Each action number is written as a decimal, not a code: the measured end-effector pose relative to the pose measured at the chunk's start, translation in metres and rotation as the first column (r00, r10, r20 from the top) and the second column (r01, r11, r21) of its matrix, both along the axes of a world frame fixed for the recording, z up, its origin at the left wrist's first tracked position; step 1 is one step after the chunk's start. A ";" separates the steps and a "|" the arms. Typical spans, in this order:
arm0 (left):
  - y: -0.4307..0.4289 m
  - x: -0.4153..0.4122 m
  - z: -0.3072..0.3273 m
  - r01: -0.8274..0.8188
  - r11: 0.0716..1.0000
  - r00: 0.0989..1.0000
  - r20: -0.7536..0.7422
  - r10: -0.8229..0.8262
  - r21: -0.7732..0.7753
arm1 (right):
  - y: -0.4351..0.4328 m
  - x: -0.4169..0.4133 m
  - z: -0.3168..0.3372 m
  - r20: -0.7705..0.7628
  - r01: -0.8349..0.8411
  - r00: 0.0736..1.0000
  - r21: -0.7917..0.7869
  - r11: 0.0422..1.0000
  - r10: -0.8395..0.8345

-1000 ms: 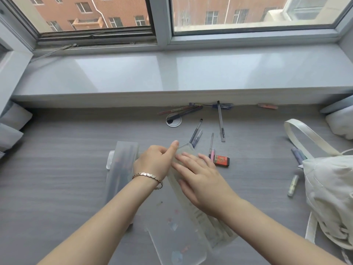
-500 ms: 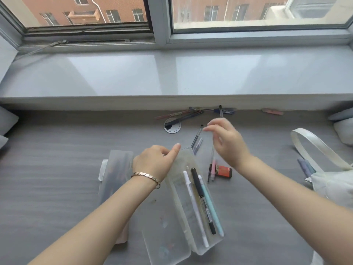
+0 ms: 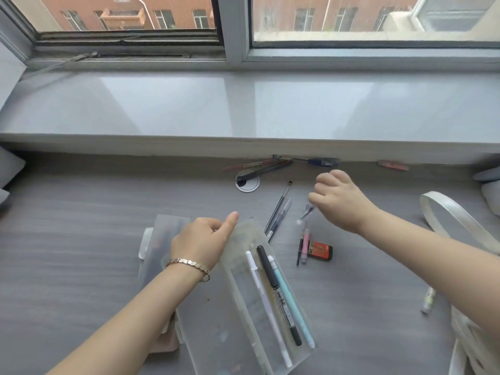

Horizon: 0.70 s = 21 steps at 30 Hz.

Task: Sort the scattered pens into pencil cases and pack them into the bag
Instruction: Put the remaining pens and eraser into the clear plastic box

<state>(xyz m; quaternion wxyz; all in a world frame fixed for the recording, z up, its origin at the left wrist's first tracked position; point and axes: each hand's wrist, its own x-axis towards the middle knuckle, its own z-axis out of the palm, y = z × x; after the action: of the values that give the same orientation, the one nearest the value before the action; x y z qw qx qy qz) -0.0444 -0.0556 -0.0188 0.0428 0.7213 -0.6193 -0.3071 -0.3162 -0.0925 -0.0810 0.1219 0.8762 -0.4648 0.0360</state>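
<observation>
- Blurring hides what the right hand (image 3: 342, 201) pinches: a thin clear pen (image 3: 307, 213) seems to hang from its curled fingers above the desk (image 3: 81, 239), though the grip itself is hard to make out.
- A second frosted case (image 3: 162, 239) lies partly behind the left hand (image 3: 201, 243), its contents unclear.
- The left hand is loosely closed, thumb up, resting on the far end of the open pencil case (image 3: 270, 307), which holds a white, a black and a light blue pen.
- More pens (image 3: 278, 209) lie scattered beyond it; the white bag (image 3: 476, 334) is cut off at the right edge.
</observation>
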 end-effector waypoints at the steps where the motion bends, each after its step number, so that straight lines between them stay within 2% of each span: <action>1: 0.002 0.000 0.001 0.000 1.000 1.000 0.003 0.000 0.001 | 0.005 0.012 0.001 0.089 -0.045 0.995 0.014 0.999 0.044; 3: 0.007 0.002 0.001 0.001 1.000 1.000 0.017 -0.001 0.002 | 0.015 0.040 0.009 0.224 -0.029 0.974 0.158 0.987 -0.007; 4: 0.010 0.004 0.001 0.001 1.000 1.000 0.025 -0.001 0.004 | 0.018 0.052 0.012 0.215 0.024 0.973 0.262 0.965 -0.082; 7: 0.017 0.010 -0.001 0.000 1.000 1.000 0.031 0.000 0.005 | 0.016 0.078 0.013 0.017 0.276 0.944 0.506 0.817 -0.329; 9: 0.021 0.015 -0.001 -0.003 1.000 1.000 0.028 0.003 0.003 | 0.011 0.091 0.013 -0.003 0.336 0.905 0.619 0.710 -0.425; 11: 0.024 0.019 0.000 -0.013 1.000 1.000 0.023 0.013 -0.002 | 0.009 0.100 0.015 -0.039 0.318 0.921 0.649 0.691 -0.388; 14: 0.028 0.025 0.001 -0.034 0.999 0.999 0.018 0.034 -0.007 | 0.012 0.104 0.018 -0.168 0.274 0.962 0.648 0.711 -0.217; 21: 0.038 0.031 0.004 -0.035 0.999 0.999 0.013 0.035 -0.011 | 0.014 0.097 0.022 -0.333 0.243 0.942 0.604 0.759 -0.036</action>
<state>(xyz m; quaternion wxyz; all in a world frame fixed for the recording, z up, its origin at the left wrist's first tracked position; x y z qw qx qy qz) -0.0132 -0.0180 -0.0147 0.0480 0.7338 -0.6087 -0.2980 -0.2191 -0.0789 -0.0595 -0.1102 0.8227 -0.4897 -0.2669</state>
